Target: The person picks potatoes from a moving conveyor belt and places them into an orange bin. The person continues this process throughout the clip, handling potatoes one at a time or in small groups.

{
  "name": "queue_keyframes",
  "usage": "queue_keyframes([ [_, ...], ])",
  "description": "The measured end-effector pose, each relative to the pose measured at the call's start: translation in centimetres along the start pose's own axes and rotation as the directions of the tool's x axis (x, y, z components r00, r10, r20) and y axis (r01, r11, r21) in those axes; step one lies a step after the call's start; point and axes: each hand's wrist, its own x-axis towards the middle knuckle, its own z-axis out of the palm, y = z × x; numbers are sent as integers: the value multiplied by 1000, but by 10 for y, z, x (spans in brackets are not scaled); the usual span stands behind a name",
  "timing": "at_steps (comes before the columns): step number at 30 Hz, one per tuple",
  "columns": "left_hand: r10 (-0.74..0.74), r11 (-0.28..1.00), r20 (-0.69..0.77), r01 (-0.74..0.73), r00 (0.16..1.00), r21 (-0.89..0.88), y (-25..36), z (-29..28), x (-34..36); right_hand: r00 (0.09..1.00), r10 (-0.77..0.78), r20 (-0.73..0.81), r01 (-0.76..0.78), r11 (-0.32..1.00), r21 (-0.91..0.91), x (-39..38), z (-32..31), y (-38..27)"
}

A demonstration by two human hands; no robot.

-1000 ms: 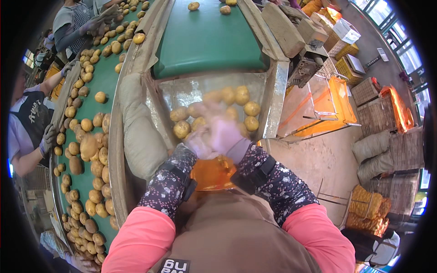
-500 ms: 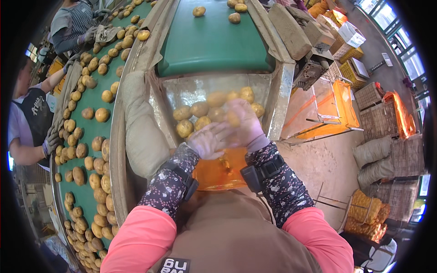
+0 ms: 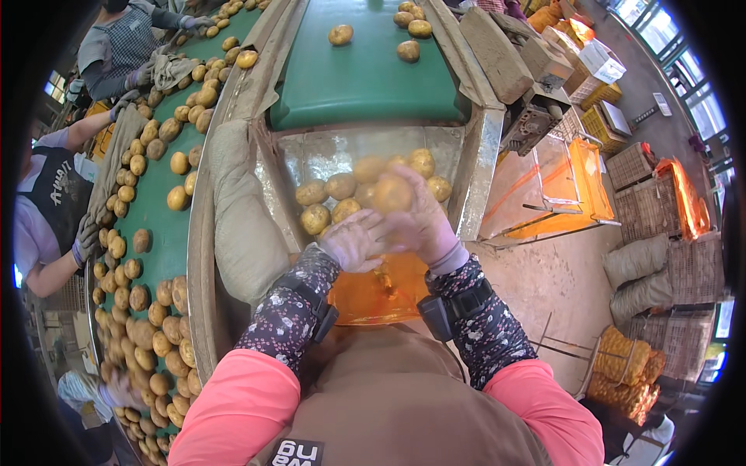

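Observation:
Several yellow-brown potatoes [image 3: 340, 186] lie on the grey metal tray [image 3: 311, 145] in front of me. My right hand [image 3: 426, 221], in a pale glove, has its fingers curled round one potato [image 3: 393, 194] and holds it just above the others; motion blurs it. Beside it, nearer the tray's front edge, my left hand [image 3: 353, 239] reaches out in the same kind of glove, fingers stretched and nothing held. Its fingertips come close to the right palm; whether they touch I cannot tell. Under my wrists hangs an orange mesh bag [image 3: 373, 299].
Beyond the tray, a green conveyor belt [image 3: 365, 85] bears a few potatoes. On the left, a second belt [image 3: 162, 233] carries many, with other people's gloved hands [image 3: 85, 241] along it. A cloth-wrapped pad [image 3: 241, 217] lines the tray's left side. Orange-netted frames [image 3: 587, 182] and crates [image 3: 649, 198] stand right.
My right hand has shifted slightly right and turned, showing the potato more clearly. My left hand stays nearly in place. Potatoes on both belts have moved toward me; another person's hand appears lower left.

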Motion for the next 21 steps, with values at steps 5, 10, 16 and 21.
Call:
queue_keyframes([
  [5, -10, 999, 6, 10, 1000, -38, -2, 10, -1, 989, 127, -73, -101, 952, 289, -9, 10, -10],
  [10, 17, 998, -197, -29, 980, -58, -3, 14, -2, 954, 272, -125, -207, 902, 378, -12, 5, -5],
  [16, 55, 997, -225, -65, 973, -38, -6, 20, -3, 849, -478, -226, 92, 556, -826, 5, -1, 30],
  [21, 91, 903, -360, -229, 929, -364, -7, 35, -4, 982, -152, -112, -54, 345, -937, 12, 0, 47],
])
